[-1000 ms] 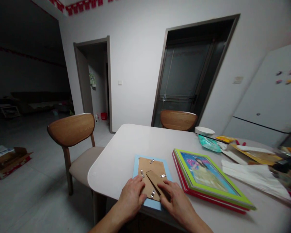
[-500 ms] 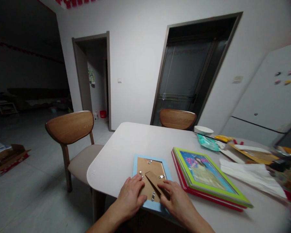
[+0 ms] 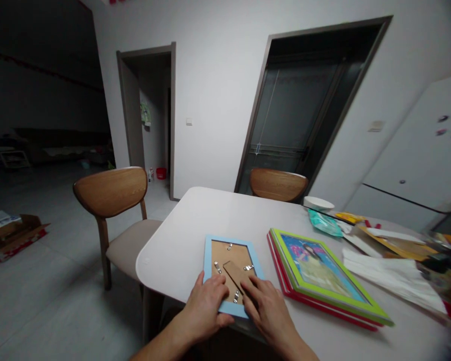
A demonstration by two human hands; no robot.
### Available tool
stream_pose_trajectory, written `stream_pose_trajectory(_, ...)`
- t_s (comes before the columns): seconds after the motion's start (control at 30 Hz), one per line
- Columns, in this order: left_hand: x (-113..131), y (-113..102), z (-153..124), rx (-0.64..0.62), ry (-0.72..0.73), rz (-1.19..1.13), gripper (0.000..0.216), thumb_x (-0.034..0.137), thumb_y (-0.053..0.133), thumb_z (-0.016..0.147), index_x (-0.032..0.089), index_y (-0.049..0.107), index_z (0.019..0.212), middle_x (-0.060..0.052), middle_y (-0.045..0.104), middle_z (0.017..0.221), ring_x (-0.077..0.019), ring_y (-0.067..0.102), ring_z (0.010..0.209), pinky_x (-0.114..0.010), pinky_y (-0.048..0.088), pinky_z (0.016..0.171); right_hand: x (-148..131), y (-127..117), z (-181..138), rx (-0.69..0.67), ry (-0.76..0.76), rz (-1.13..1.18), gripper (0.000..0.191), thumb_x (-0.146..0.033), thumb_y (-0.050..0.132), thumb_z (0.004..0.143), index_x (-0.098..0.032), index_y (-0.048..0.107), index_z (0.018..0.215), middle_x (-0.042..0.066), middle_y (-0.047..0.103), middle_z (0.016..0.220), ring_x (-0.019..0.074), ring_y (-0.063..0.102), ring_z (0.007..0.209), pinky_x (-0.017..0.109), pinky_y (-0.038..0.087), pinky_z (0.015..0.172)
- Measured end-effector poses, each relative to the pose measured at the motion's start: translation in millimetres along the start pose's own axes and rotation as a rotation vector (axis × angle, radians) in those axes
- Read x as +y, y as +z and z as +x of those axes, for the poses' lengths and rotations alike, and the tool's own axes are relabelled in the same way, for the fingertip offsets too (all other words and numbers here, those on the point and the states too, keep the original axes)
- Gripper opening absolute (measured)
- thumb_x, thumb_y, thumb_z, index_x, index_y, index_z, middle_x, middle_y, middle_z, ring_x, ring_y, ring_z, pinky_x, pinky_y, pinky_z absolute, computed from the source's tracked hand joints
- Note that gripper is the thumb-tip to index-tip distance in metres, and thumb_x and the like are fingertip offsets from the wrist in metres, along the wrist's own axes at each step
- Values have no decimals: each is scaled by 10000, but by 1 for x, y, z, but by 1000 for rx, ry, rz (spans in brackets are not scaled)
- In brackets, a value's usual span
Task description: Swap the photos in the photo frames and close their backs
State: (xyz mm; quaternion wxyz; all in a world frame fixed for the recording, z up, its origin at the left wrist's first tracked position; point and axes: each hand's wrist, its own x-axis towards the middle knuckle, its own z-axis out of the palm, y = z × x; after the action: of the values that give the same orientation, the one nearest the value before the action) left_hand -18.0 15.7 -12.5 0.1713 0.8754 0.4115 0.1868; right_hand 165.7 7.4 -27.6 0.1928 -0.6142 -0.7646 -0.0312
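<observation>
A light-blue picture frame [image 3: 231, 240] lies face down at the near edge of the white table [image 3: 218, 210]. Its brown backing board [image 3: 229, 255] with small metal clips and a fold-out stand faces up. My left hand [image 3: 206, 301] rests on the frame's near-left corner, fingers lying flat on the backing. My right hand [image 3: 266, 308] lies flat on the near-right part, fingertips on the stand. Just to the right sits a stack of frames, a green-framed picture [image 3: 323, 273] on top of a red one [image 3: 285, 286].
White paper [image 3: 391, 276], a teal packet [image 3: 325, 223], a white bowl [image 3: 317, 203] and cardboard pieces crowd the table's right side. Wooden chairs stand at the left [image 3: 110, 193] and far side [image 3: 278, 184]. A cardboard box [image 3: 11, 235] lies on the floor at left.
The view has shifted slightly. The blue frame has slid a little toward the near table edge under both hands, which stay flat on its back.
</observation>
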Motion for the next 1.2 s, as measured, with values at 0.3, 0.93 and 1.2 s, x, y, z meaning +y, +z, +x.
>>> stream_pose_trajectory(0.3,-6,-6,0,35,15,-16,255,271,603,688,202,481,901,-36,526,1099,-180,437,1068,-400,164,993,-11,-9,-3,-68,-187,100,269,-276,399,785,-320,590,969,39,501,1147,214,422,1047,394,331,851)
stream_pose_trajectory(0.93,-17,-1,3,111,1,-109,280,259,674,597,196,502,809,-30,541,1078,-186,456,1038,-415,156,995,19,2,43,-15,110,-82,305,-276,340,789,-164,594,915,105,541,955,202,459,861,295,334,770)
stream_pose_trajectory(1.2,-14,-1,3,126,-22,-102,324,241,672,598,189,510,874,-55,545,1082,-191,450,1056,-422,165,996,21,3,42,-34,73,-99,319,-236,311,799,-147,617,804,105,529,951,196,433,872,271,290,800)
